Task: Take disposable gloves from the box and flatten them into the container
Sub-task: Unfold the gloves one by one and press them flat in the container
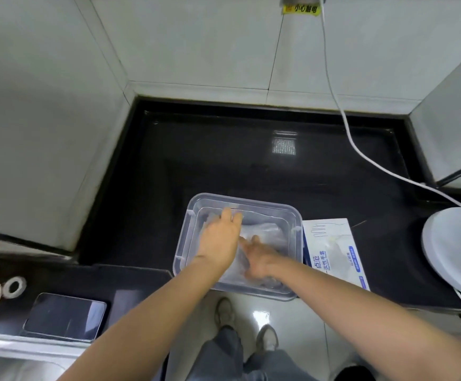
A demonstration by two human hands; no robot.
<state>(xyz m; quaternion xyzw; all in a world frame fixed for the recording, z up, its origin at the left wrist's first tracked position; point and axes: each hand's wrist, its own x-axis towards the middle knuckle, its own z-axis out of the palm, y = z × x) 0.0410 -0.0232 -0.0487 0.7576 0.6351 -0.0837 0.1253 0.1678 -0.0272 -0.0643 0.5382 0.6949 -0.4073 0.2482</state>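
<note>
bare forearms reach over the counter edge into a clear plastic container (240, 201), set at the near edge, presumably for easy reach. left hand (218, 239) lies palm down, fingers straight toward the far-left corner; right hand (257, 261), blurred, appears spread flat nearer the front. both press on translucent disposable gloves (263, 231) inside the container and grasp nothing, likely to push out air and bulk. glove box (333, 251) lies just beside the container's right wall, keeping supply close. glossy black countertop (224, 149) sits in an alcove of pale tiled walls (196, 50); phone (64, 316) and tape roll (23, 284) lie at left.
</note>
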